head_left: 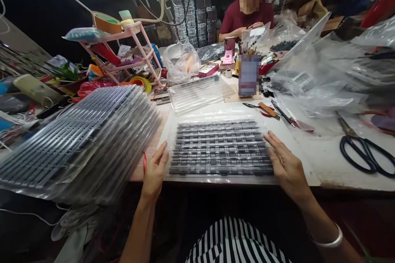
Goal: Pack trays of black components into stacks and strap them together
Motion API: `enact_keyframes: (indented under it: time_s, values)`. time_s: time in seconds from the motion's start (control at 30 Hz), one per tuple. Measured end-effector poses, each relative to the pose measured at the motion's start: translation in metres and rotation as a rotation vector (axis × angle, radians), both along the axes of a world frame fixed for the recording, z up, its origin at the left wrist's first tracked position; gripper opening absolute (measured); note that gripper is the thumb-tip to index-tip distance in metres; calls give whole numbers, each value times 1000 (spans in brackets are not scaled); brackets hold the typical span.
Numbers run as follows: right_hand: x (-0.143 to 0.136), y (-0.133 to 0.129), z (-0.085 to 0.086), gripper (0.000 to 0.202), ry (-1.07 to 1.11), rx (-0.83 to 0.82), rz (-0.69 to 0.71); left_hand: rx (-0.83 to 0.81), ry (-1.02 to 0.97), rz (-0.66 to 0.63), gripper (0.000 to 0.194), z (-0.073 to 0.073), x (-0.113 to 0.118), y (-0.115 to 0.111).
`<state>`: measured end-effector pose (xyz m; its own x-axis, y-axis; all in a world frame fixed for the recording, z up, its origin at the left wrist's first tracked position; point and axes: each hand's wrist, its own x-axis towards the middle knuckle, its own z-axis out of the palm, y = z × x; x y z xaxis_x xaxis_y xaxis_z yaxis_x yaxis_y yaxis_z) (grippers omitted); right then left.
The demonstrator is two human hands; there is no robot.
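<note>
Bundle of clear tubes (220, 148) filled with dark parts, held between 2 bare hands.
Left hand (156, 170) grasps the bundle's left end and right hand (286, 164) its right end, fingers bent around the edges; left of the left hand rises a tall stack of similar tubes (92, 131), beyond both hands lies a smaller tube bunch (200, 94), and well right of the right hand rest dark-handled scissors (351, 132).
</note>
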<state>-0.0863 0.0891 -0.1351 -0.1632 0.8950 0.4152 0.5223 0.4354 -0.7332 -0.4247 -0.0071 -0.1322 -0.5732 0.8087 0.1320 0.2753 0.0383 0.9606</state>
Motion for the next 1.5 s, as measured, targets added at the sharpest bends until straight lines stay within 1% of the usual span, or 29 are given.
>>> enact_keyframes:
  time_s: [0.07, 0.1, 0.17, 0.23, 0.27, 0.37, 0.43, 0.47, 0.53, 0.6, 0.67, 0.73, 0.8, 0.83, 0.9, 0.97, 1.03, 1.13, 1.27, 1.37, 1.5]
  values:
    - [-1, 0, 21, 41, 135, 9, 48, 153, -229, 10, 53, 17, 6, -5]
    - [-1, 0, 30, 41, 183, 18, 62, 237, -306, 40, 54, 27, 8, -7]
    - [-2, 2, 37, 43, 217, 38, 55, 370, -373, 145, 47, 46, 10, -11]
    - [0, 3, 31, 43, 181, 46, 18, 486, -351, 274, 34, 62, 11, -12]
    - [1, 4, 24, 43, 153, 36, 3, 539, -322, 310, 32, 67, 11, -11]
    - [6, 5, -2, 40, 69, -9, -27, 645, -215, 304, 42, 75, 9, -8]
    - [9, 4, -14, 37, 26, -8, -52, 606, -143, 273, 49, 76, 8, -5]
    - [10, 3, -17, 36, 11, 3, -61, 563, -105, 261, 50, 75, 7, -5]
    - [11, 1, -17, 35, -16, 33, -65, 483, -21, 239, 51, 75, 7, -4]
    - [8, -3, -12, 36, -100, 98, -46, 434, 46, 206, 52, 75, 8, -6]
    - [2, -11, -7, 40, -270, 207, 23, 409, 78, 157, 53, 73, 11, -9]
    - [-10, -21, -3, 49, -476, 317, 156, 398, 83, 95, 52, 67, 14, -13]
    - [-25, -33, -2, 61, -640, 386, 294, 372, 106, 29, 48, 58, 17, -17]
    - [-33, -39, -3, 68, -696, 408, 342, 333, 139, -2, 47, 53, 18, -19]
    - [-45, -46, -5, 78, -757, 435, 393, 194, 267, -43, 48, 42, 18, -22]
    - [-52, -49, -8, 78, -780, 452, 404, 42, 441, -43, 50, 32, 16, -26]
    - [-53, -49, -9, 72, -789, 465, 404, -54, 569, -29, 50, 22, 13, -30]
    - [-51, -49, -8, 67, -785, 483, 406, -138, 625, -35, 49, 8, 9, -34]
    - [-51, -51, -9, 72, -785, 473, 388, -244, 666, -84, 55, -7, 16, -33]
    - [-52, -52, -13, 74, -796, 453, 368, -297, 741, -85, 55, -14, 26, -28]
    - [-55, -54, -15, 75, -796, 439, 364, -354, 775, -83, 53, -15, 32, -23]
